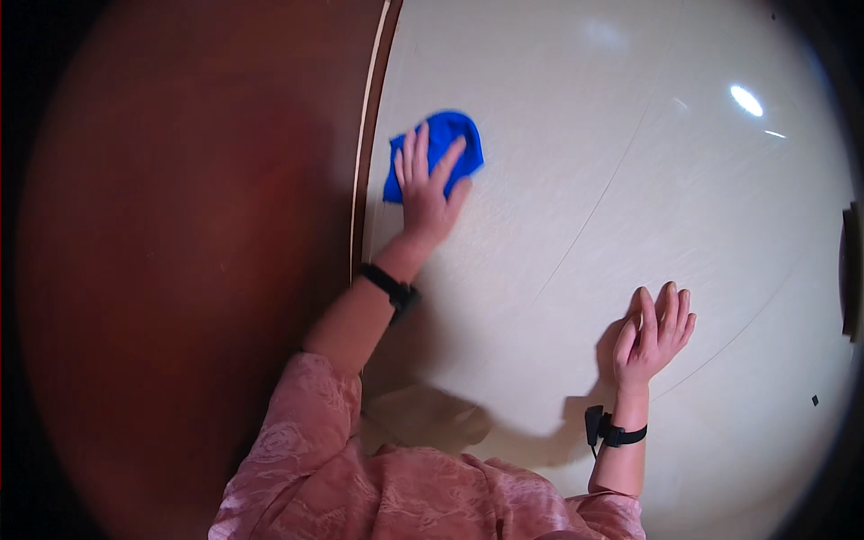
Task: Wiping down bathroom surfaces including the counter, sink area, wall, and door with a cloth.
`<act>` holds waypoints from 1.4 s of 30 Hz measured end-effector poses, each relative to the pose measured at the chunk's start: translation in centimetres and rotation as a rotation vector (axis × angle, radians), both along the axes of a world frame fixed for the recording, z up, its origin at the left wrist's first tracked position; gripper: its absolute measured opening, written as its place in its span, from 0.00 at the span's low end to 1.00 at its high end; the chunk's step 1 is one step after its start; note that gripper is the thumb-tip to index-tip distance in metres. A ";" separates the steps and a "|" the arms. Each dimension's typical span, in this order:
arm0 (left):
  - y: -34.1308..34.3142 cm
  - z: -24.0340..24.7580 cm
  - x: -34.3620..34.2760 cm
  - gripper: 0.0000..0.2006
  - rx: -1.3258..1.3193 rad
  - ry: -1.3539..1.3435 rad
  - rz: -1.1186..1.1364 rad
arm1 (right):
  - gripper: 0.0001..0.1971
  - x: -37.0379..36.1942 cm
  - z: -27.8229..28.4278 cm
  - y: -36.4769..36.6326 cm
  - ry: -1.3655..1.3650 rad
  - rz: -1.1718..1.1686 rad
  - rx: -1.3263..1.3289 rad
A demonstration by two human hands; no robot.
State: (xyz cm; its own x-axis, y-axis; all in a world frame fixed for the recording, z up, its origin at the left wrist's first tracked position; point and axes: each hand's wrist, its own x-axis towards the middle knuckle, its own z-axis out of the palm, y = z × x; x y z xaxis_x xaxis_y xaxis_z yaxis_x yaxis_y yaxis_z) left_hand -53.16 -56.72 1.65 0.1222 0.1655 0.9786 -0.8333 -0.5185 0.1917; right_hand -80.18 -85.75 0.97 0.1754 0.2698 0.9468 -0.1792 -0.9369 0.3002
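Observation:
My left hand (426,202) lies flat on a bright blue cloth (459,135), its fingers spread across the fabric and pressing it against a pale, glossy surface (540,162). The cloth's upper edge is rounded, and a corner sticks out on the left, close to the dark edge strip. Lower on the right, my right hand (655,337) has its fingers stretched out and holds nothing. It is over the same pale surface, and its shadow falls just left of it. Whether its palm touches the surface, I cannot tell.
A dark red-brown panel (207,225) fills the left side, bordered by a thin light strip (364,117). Fine dark lines cross the pale surface. A dark object (849,270) stands at the far right edge, with a small black speck (815,400) below it.

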 end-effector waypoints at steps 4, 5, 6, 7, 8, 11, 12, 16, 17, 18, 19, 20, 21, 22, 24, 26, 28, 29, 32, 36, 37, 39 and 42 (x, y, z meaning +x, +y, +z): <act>1.2 2.6 1.2 0.21 -0.081 -0.092 0.010 | 0.22 0.1 0.2 -0.1 -0.011 0.006 -0.024; 1.2 2.3 1.1 0.21 -0.074 -0.088 0.014 | 0.22 0.1 0.2 -0.1 -0.007 0.007 -0.035; 0.8 1.4 1.2 0.21 -0.089 -0.037 0.018 | 0.22 0.1 0.2 0.0 -0.005 0.006 -0.030; 0.4 0.3 1.2 0.22 -0.104 0.014 0.019 | 0.23 0.0 0.2 0.0 -0.006 0.001 -0.016; 0.1 -1.2 0.8 0.22 -0.099 0.015 0.016 | 0.23 0.0 0.2 0.0 -0.007 -0.005 -0.003; -0.9 -7.4 -1.6 0.24 -0.037 0.037 -0.037 | 0.23 -0.1 0.4 0.0 -0.005 -0.005 0.008; -1.3 -9.7 -2.0 0.25 0.008 0.083 0.013 | 0.23 -0.1 0.5 0.1 -0.010 -0.007 0.010; -0.9 -8.7 -0.9 0.26 0.059 0.043 0.094 | 0.23 -0.1 0.8 0.4 0.000 0.007 0.020; -0.6 -7.4 0.0 0.26 0.061 0.037 0.088 | 0.23 -0.2 0.7 0.4 -0.001 0.007 0.019; -0.3 -4.8 0.8 0.25 0.009 0.036 0.068 | 0.23 -0.4 0.7 0.3 -0.001 -0.008 0.018; 0.1 -2.3 1.6 0.24 -0.041 0.035 0.051 | 0.23 -0.3 0.5 0.3 -0.007 -0.017 0.021; 0.6 0.0 2.3 0.24 -0.084 0.049 0.059 | 0.23 -0.2 0.5 0.3 -0.005 -0.008 0.018; 1.0 2.2 2.8 0.23 -0.127 0.065 0.065 | 0.23 -0.2 0.4 0.5 0.000 -0.001 0.016; 1.4 4.6 3.1 0.23 -0.139 0.068 0.066 | 0.22 -0.2 0.6 0.6 -0.004 -0.015 0.018; 1.3 7.7 3.4 0.24 -0.160 0.061 0.059 | 0.22 -0.4 0.6 0.5 -0.012 -0.026 0.019; 0.4 8.9 2.9 0.24 -0.162 0.063 0.074 | 0.21 -0.5 0.6 0.6 -0.010 -0.015 0.020; -1.0 9.9 2.0 0.25 -0.140 0.032 0.067 | 0.21 -0.4 0.5 0.9 -0.020 -0.012 0.025; -1.8 9.8 1.2 0.26 -0.079 0.022 0.080 | 0.21 -0.3 0.5 0.9 -0.018 -0.011 0.031; -5.3 9.2 -2.5 0.29 0.072 -0.039 0.056 | 0.20 -0.2 0.7 0.4 -0.019 -0.002 0.034; -8.7 7.7 -6.4 0.32 0.392 -0.232 -0.075 | 0.20 -0.1 0.5 0.4 -0.009 0.019 0.058; -9.2 7.9 -7.2 0.30 0.459 -0.273 -0.124 | 0.19 -0.1 0.7 0.4 0.000 0.034 0.067; -9.7 8.5 -6.1 0.29 0.489 -0.385 -0.105 | 0.19 -0.2 0.7 0.5 0.028 0.048 0.069; -9.0 11.0 -2.0 0.28 0.411 -0.352 0.035 | 0.19 0.5 -0.6 -0.2 0.078 0.037 0.068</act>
